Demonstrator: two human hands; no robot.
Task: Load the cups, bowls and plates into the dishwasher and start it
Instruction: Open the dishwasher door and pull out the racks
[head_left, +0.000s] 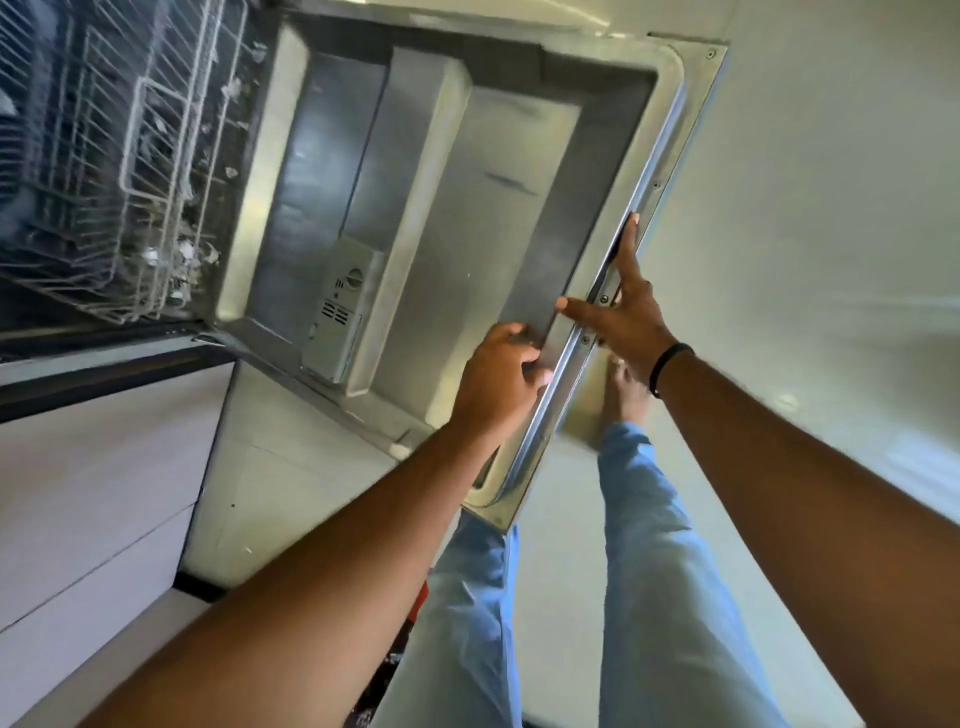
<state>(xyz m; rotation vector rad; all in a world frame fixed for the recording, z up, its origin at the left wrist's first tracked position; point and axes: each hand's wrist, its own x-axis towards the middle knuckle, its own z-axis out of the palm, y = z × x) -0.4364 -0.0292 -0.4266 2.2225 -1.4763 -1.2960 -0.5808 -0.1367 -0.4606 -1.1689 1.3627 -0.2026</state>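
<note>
Door (441, 218) of the dishwasher lies folded down, inner steel face up, reaching from the tub toward the person. Its free top edge (618, 291) is the long axis that matters here: it runs as a slanted line in the head view, from upper right down to lower left, and both hands sit on it.

Left hand (501, 376) grips the inner lip of that edge, fingers (535, 364) curled over the rim and pinching it. Right hand (621, 306) lies further along the same edge, toward its far end; its fingers are spread, the thumb reaching onto the inner face and the index finger stretched straight along the outer rim. Whether the remaining fingers hook under the edge cannot be told, as the door hides them.

Lower rack (119, 171), white wire, sits inside the tub at upper left. Pale glints show among its tines, but blur prevents naming them as cups, bowls or plates.

Detergent dispenser (337, 306) sits on the inner face, between the hands and the tub.

Judgement: both hands are placed to swing the door, and the hinge line lies on the far side of the door from the fingers. The rack appears to be inside the tub; its clearance from the door is not confirmed.
</note>
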